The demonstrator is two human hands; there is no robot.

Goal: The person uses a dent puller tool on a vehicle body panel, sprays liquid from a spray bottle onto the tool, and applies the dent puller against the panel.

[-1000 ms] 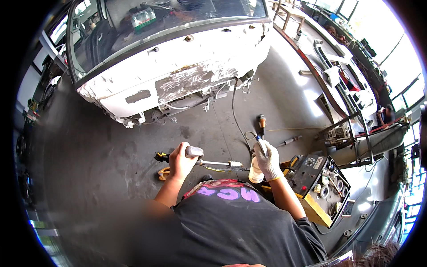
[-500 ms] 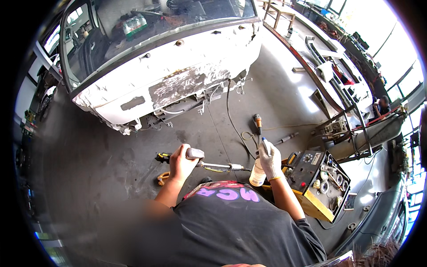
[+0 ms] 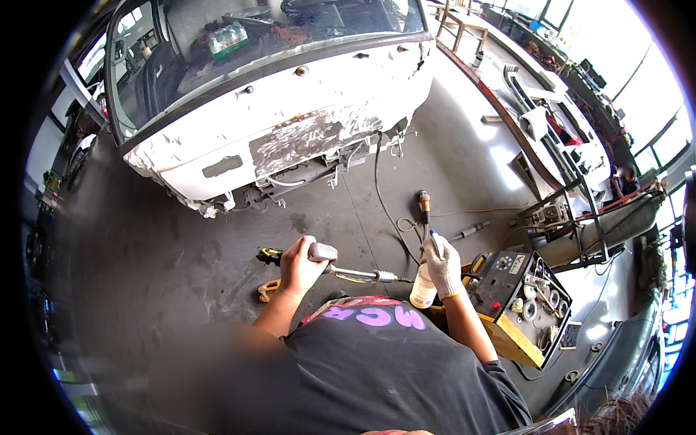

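Observation:
My bare left hand is closed around a grey rounded piece whose kind I cannot make out. Just behind that hand runs a long metal-rod tool with a yellow-and-black end; whether the hand touches it I cannot tell. In a white knit glove, my right hand grips a pale spray bottle by its neck, with a blue nozzle showing above the fingers. The bottle hangs upright in front of my shirt. Ahead stands a white vehicle panel with a sanded, grey-smeared patch.
Right of me is a yellow-and-black machine with rings and tools on top. An orange-and-black power tool and its cord lie on the floor, with a black cable nearby. An orange clamp-like piece lies left. Another person is far right.
The surroundings have shifted slightly in view as my head moved. Both hands keep their holds, and the bottle stays in the gloved hand.

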